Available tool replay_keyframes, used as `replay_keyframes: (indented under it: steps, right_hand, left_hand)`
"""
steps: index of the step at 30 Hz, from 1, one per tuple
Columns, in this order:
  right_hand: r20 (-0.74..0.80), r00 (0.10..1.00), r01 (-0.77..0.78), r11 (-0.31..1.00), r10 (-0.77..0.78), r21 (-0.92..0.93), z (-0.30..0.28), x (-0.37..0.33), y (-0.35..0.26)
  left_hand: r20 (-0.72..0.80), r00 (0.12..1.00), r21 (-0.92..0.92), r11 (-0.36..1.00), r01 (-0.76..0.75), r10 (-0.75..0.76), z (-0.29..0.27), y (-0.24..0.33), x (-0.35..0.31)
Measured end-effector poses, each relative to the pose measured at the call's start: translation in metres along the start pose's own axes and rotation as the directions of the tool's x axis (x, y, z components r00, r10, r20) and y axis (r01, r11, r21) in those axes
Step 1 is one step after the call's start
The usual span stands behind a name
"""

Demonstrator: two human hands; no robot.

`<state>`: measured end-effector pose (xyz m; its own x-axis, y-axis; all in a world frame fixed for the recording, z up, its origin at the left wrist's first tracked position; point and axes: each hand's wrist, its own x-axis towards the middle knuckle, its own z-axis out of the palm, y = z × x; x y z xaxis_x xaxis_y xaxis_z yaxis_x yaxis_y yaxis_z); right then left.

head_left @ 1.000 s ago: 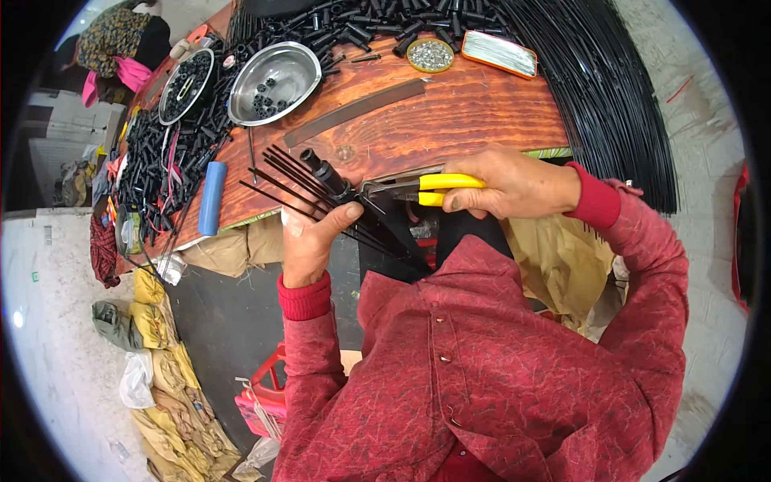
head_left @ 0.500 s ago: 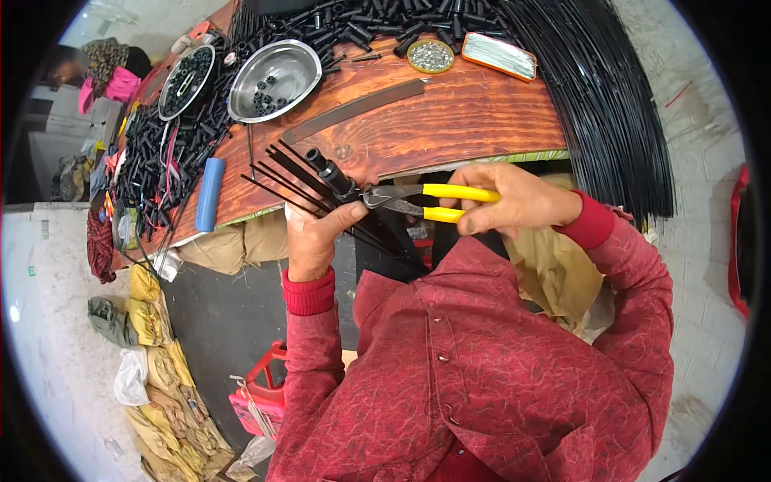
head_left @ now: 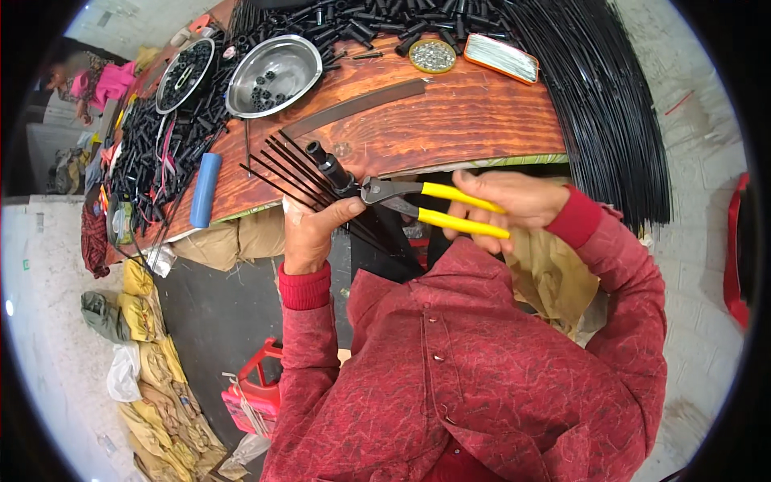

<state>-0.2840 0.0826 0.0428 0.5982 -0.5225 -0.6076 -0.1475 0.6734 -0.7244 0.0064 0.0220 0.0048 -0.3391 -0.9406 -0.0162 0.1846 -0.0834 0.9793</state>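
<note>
My left hand is closed around a fan of thin black rods and a black tubular fitting. Thumb and fingers press at the fitting's lower end, and the rods spread out to its left. Held in my right hand are pliers with yellow grips. Their two handles stand apart, one resting by the thumb and palm, the other against the fingers. The metal jaws are at the lower end of the fitting, beside my left thumb tip. What lies between the jaws is too small to make out.
A reddish wooden table curves ahead. On it lie a steel bowl of small black parts, heaps of black tubes, a round tin, a tray of fine pins, a blue cylinder and long black rods.
The pliers' handles have spread wider, and my right hand's fingers have loosened and opened around them. The left hand keeps its hold on the rods. A person at far left has moved.
</note>
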Motion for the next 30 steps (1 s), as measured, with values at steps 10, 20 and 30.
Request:
replay_keyframes:
  steps: [10,20,30]
  right_hand:
    - [0.032,0.608,0.093,0.031,-0.793,-0.995,0.017,-0.025,-0.025]
    - [0.316,0.948,0.015,0.996,-0.043,0.09,-0.013,-0.001,0.001]
    - [-0.014,1.0,0.004,0.989,-0.006,-0.145,0.009,-0.017,-0.011]
  left_hand:
    - [0.085,0.994,0.03,0.996,-0.078,0.075,0.007,0.008,0.002]
    - [0.111,0.994,-0.015,1.0,-0.007,0.008,0.01,0.008,-0.001]
    - [0.093,0.995,-0.025,0.999,-0.029,0.031,0.012,0.007,-0.002]
